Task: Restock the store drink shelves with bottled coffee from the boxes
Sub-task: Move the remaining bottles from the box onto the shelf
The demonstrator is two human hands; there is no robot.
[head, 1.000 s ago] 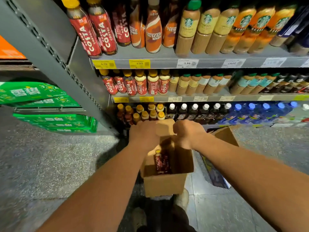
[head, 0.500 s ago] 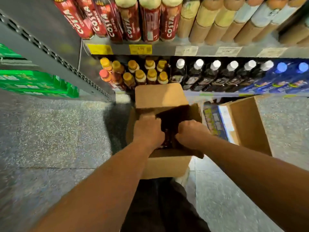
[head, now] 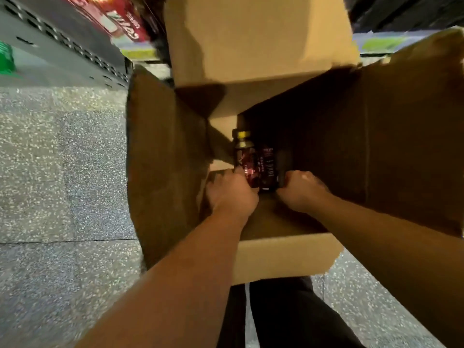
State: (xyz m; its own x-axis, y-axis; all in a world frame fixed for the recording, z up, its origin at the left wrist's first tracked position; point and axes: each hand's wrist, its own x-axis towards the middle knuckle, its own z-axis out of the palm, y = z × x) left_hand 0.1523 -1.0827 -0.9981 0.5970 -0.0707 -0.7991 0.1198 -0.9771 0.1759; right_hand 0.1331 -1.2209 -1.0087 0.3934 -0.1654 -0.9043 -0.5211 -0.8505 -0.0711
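Deep inside open cardboard box, left hand closed around red bottle, right hand gripping dark bottle beside it, speckled floor below.

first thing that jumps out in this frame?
The open cardboard box fills the centre, flaps splayed left, right and away, with both arms reaching down into it. Deep inside, the left hand and right hand close on dark red coffee bottles lying there, one with a gold cap. Speckled grey floor lies to the left; the shelf edge is blurred at top left.
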